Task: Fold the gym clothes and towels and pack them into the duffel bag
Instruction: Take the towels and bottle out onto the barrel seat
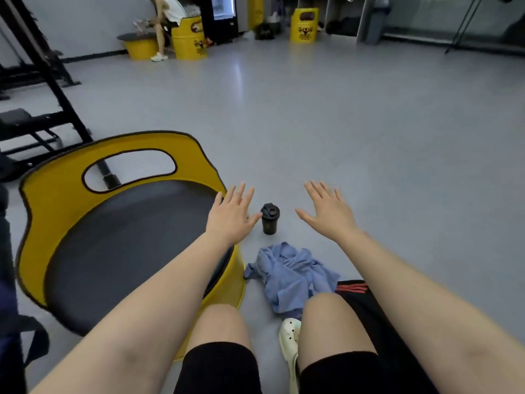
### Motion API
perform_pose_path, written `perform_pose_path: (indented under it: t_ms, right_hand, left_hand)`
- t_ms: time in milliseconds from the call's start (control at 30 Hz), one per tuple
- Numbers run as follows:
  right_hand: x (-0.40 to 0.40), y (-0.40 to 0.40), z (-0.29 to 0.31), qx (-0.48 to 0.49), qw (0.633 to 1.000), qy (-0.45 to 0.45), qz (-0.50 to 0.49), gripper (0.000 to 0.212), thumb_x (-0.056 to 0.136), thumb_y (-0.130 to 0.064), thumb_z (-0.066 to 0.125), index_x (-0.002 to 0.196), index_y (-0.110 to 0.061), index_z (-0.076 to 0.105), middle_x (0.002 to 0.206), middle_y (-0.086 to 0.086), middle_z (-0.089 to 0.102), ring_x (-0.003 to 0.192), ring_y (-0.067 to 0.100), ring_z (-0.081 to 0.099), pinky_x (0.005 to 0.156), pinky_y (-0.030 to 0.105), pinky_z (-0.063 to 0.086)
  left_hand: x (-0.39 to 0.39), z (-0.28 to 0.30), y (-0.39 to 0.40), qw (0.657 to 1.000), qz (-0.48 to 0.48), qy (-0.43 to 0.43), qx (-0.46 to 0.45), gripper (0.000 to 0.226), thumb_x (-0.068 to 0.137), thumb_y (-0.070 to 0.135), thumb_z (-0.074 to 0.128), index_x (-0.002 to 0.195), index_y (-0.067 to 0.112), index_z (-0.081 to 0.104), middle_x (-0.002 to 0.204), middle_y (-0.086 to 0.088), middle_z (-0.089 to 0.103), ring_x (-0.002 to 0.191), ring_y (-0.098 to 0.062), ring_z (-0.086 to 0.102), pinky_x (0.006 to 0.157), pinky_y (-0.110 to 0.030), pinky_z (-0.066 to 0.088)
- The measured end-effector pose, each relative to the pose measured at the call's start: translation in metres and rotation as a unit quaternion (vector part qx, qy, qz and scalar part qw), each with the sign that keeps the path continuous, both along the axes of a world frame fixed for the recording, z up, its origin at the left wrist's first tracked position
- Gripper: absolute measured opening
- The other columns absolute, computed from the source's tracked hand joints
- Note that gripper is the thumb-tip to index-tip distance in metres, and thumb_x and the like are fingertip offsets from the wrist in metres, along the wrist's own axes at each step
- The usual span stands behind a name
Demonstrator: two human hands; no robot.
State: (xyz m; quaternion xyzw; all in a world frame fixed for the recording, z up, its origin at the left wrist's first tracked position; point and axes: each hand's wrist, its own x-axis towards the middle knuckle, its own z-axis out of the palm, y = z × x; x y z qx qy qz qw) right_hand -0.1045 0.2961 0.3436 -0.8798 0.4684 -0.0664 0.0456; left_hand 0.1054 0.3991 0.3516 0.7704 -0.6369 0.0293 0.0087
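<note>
A crumpled light-blue towel (289, 277) lies on the grey floor between my knees and a black bottle. A black garment with red stripes (358, 297) lies to its right, partly under my right leg. My left hand (231, 214) is stretched out flat with fingers spread, above the right edge of the yellow stool, holding nothing. My right hand (328, 211) is also stretched out flat and empty, over bare floor to the right of the bottle. A dark blue bag with a strap (17, 336) shows at the left edge, mostly cut off.
A yellow barrel stool with a dark seat (113, 245) stands at my left. A black shaker bottle (270, 218) stands upright between my hands. Gym equipment (42, 81) fills the far left. A person sits on a yellow barrel (189, 38) at the back.
</note>
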Motion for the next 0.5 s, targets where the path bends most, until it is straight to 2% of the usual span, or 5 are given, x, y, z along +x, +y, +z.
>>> perform_pose_path:
  t_ms: [167, 333, 500]
  right_hand:
    - [-0.028, -0.019, -0.044, 0.042, 0.998, 0.021, -0.041, 0.071, 0.097, -0.055, 0.035, 0.153, -0.019, 0.011, 0.161, 0.001, 0.011, 0.148, 0.019, 0.007, 0.119, 0.04, 0.005]
    - [-0.043, -0.039, -0.091, 0.08, 0.994, 0.048, -0.059, 0.072, 0.097, -0.056, 0.033, 0.154, -0.02, 0.008, 0.161, 0.001, 0.01, 0.148, 0.019, 0.006, 0.119, 0.04, 0.005]
    - [-0.044, -0.061, -0.134, 0.123, 0.989, 0.054, -0.068, 0.072, 0.096, -0.056, 0.035, 0.154, -0.021, 0.008, 0.161, 0.0, 0.009, 0.148, 0.017, 0.005, 0.119, 0.04, 0.004]
  left_hand:
    - [-0.017, -0.049, -0.035, 0.999, -0.035, 0.005, 0.04, 0.067, 0.097, 0.055, 0.025, 0.152, 0.023, 0.005, 0.16, -0.003, 0.005, 0.147, -0.02, 0.003, 0.118, -0.041, 0.007]
    - [-0.027, -0.092, -0.062, 0.993, -0.051, 0.02, 0.104, 0.068, 0.098, 0.055, 0.024, 0.152, 0.022, -0.001, 0.16, -0.004, -0.002, 0.147, -0.021, -0.002, 0.117, -0.039, 0.001]
    - [-0.025, -0.141, -0.085, 0.987, -0.051, 0.02, 0.154, 0.068, 0.098, 0.056, 0.021, 0.152, 0.022, -0.003, 0.16, -0.004, -0.004, 0.147, -0.021, -0.001, 0.117, -0.04, 0.005]
